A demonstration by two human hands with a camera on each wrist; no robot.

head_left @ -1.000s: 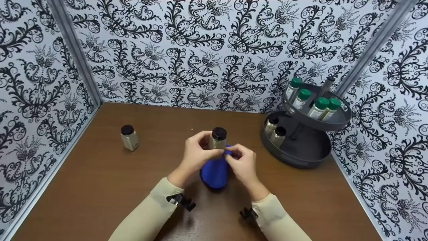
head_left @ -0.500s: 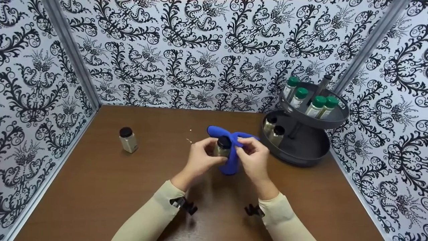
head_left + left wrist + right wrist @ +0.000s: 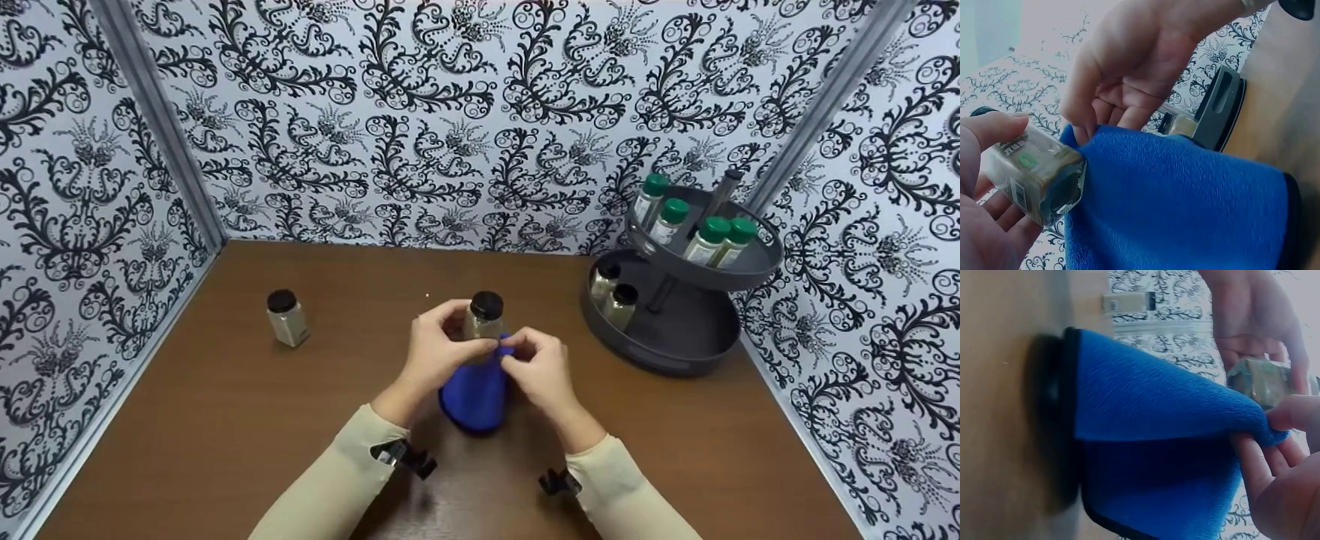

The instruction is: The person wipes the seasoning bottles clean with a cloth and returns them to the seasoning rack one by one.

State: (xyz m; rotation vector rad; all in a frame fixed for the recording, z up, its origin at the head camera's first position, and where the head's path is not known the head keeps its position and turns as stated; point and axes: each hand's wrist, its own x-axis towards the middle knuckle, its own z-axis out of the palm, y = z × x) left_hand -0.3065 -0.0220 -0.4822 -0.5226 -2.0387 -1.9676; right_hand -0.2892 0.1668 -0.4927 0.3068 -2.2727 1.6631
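Observation:
Above the middle of the table, my left hand [image 3: 435,349] grips a clear, square-sided spice jar [image 3: 1033,169] with a black lid, thumb on one side and fingers on the other. Close on its right, my right hand [image 3: 541,369] pinches a blue cloth [image 3: 474,397] with dark edging. The cloth hangs down from those fingertips in folds, right beside the jar's base in the left wrist view. In the right wrist view the cloth's dark hem [image 3: 1072,394] hangs close over the wood.
Another black-lidded jar [image 3: 288,319] stands at the table's left. At the right is a two-tier dark grey turntable rack [image 3: 679,367]. Several green-capped jars [image 3: 706,240] occupy its upper tier, two black-lidded jars [image 3: 621,306] its lower one. Patterned walls [image 3: 420,135] enclose the table.
The cloth, spread upward beside the jar half a second ago, now hangs down below the hands. Both hands have shifted slightly left, and the jar is raised a little, still in the left hand.

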